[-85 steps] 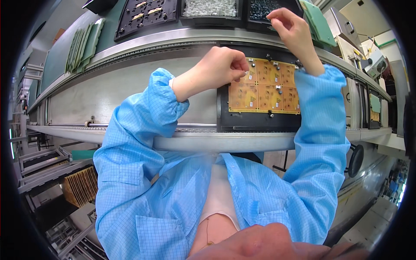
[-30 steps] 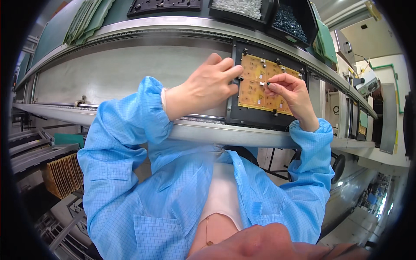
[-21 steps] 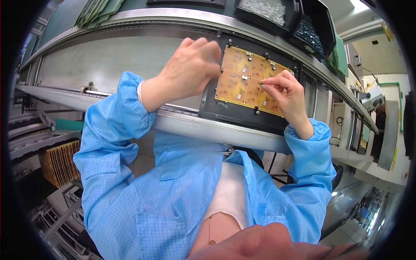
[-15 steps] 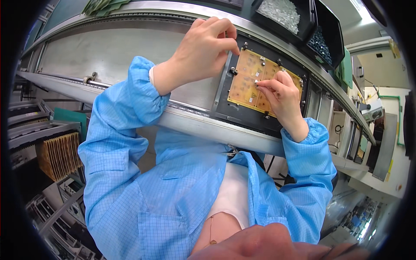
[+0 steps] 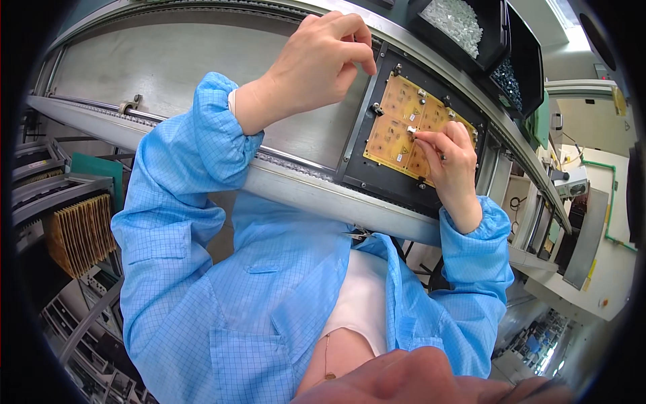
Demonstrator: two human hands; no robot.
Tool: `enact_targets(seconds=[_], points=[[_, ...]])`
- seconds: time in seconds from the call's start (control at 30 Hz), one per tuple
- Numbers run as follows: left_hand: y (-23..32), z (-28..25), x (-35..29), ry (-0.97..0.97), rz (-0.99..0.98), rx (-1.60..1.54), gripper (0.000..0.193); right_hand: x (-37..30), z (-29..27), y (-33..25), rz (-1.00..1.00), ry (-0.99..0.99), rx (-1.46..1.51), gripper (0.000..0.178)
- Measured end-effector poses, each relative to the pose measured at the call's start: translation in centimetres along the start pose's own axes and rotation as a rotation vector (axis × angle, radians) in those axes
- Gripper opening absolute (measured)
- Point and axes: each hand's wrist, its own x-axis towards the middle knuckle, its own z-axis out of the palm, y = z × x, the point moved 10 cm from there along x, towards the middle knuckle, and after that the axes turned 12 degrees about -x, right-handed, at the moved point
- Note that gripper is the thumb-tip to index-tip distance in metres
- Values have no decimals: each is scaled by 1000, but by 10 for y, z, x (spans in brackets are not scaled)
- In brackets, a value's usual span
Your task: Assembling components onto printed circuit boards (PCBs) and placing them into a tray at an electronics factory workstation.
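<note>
A yellow circuit board [image 5: 386, 138] lies in a black carrier frame [image 5: 355, 170], held by small black clamps around its edge. Thumb and forefinger of my right hand [image 5: 452, 161] pinch a small white connector [image 5: 412, 129] at the middle of the board. The palm and other fingers cover the board's right part. My left hand [image 5: 321, 60] hovers by the carrier's far left corner, its fingers curled in. Whether anything small sits inside those fingers is hidden.
Behind the carrier stand a black bin with white parts [image 5: 456, 25] and another with dark blue parts [image 5: 506, 82]. Metal conveyor rails [image 5: 296, 180] run in front of and behind the carrier. A rack of brown boards [image 5: 79, 236] stands at the left.
The whole view has shifted a little, so the board appears farther right. My left hand has drawn slightly away from the board; my right fingertips stay at the same spot on it.
</note>
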Motion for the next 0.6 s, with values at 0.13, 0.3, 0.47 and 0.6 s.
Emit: enact_targets(seconds=[0.13,0.3,0.47,0.6], points=[[2,-1,0,2,-8,-13,18,-3,0,6,42,-38,10,13],[0,4,-1,-64,-51,-25,26,-6,1,7,78,-54,0,13],[1,-1,2,-37,-23,12,21,-2,1,0,57,-9,-52,10],[-5,4,-3,-38,-43,-13,25,-4,3,-4,8,33,-114,9]])
